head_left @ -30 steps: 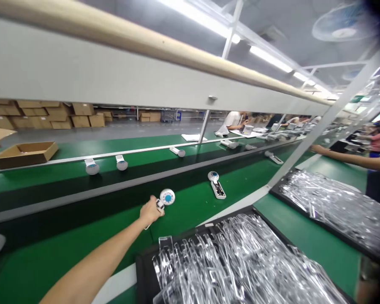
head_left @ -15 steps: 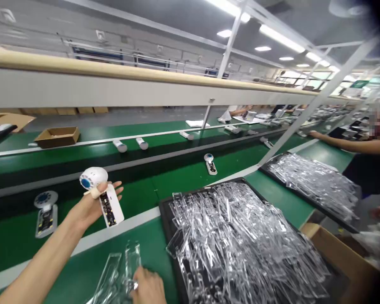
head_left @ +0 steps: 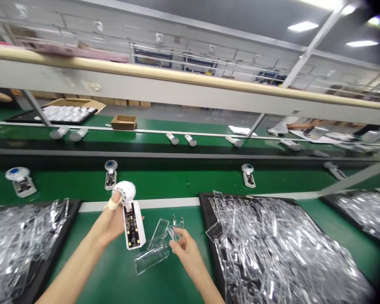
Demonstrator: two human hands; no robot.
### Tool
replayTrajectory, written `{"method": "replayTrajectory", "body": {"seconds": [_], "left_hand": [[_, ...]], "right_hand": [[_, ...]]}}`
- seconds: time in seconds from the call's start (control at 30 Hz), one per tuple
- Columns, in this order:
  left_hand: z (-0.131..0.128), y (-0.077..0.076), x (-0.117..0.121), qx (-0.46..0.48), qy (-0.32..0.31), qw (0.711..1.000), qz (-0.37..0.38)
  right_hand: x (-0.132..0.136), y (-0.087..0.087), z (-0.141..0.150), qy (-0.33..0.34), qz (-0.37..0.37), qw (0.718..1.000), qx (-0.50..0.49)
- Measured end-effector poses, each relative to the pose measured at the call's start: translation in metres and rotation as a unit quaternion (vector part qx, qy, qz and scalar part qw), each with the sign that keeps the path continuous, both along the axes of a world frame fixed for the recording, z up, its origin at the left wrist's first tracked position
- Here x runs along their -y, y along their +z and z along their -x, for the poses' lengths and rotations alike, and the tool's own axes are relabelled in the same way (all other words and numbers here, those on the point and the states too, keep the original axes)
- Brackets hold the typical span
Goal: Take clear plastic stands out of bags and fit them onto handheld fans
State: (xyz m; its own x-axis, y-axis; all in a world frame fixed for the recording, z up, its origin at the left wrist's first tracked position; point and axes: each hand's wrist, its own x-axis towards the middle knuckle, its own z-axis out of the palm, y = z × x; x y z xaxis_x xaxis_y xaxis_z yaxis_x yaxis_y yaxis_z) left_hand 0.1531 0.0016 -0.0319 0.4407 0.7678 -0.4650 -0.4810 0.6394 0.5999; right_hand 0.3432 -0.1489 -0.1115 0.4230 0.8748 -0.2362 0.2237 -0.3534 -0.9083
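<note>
My left hand (head_left: 109, 223) is closed round the round head of a white handheld device (head_left: 133, 228), whose handle hangs down with a dark circuit board exposed. The thumb wears a pale wrap. To the right, my right hand (head_left: 187, 250) pinches a clear plastic cover (head_left: 173, 234) between thumb and fingers; its far end is hard to make out. Several loose clear covers (head_left: 151, 256) lie overlapping on the green bench (head_left: 114, 274) between my hands. The device and the cover in my right hand are apart.
Black trays heaped with clear covers stand at the left (head_left: 71, 219) and right (head_left: 205, 211). Behind runs a green conveyor belt (head_left: 177, 181) carrying similar open devices (head_left: 248, 175). Beyond are white devices (head_left: 190, 140), a small cardboard box (head_left: 124, 122) and another person's arm (head_left: 304, 125).
The view has swung left, bringing the left tray into sight. My left hand has drawn the device from over the belt toward the bench, and my hands are closer together.
</note>
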Motion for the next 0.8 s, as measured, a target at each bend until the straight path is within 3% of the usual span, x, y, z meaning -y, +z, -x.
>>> {"method": "replayTrajectory", "body": {"seconds": [0.13, 0.27, 0.43, 0.63, 0.7, 0.8], "left_hand": [[0.001, -0.006, 0.012, -0.07, 0.054, 0.996, -0.025], [-0.008, -0.002, 0.027, -0.085, 0.055, 0.994, -0.037], [-0.015, 0.006, 0.042, -0.014, 0.034, 0.998, -0.049], [-0.021, 0.005, 0.042, -0.064, 0.056, 0.994, -0.068], [-0.024, 0.003, 0.044, -0.072, 0.056, 0.993, -0.069], [-0.026, 0.001, 0.05, -0.047, 0.037, 0.994, -0.09]], "right_hand": [[-0.013, 0.036, 0.032, 0.035, -0.075, 0.985, 0.152], [-0.029, 0.057, 0.072, 0.074, -0.144, 0.94, 0.302], [-0.043, 0.04, 0.096, 0.029, -0.151, 0.908, 0.39], [-0.037, 0.012, 0.09, 0.025, -0.111, 0.906, 0.407], [-0.033, 0.014, 0.083, 0.039, -0.097, 0.913, 0.395], [-0.027, 0.032, 0.069, 0.076, -0.123, 0.908, 0.393]]}}
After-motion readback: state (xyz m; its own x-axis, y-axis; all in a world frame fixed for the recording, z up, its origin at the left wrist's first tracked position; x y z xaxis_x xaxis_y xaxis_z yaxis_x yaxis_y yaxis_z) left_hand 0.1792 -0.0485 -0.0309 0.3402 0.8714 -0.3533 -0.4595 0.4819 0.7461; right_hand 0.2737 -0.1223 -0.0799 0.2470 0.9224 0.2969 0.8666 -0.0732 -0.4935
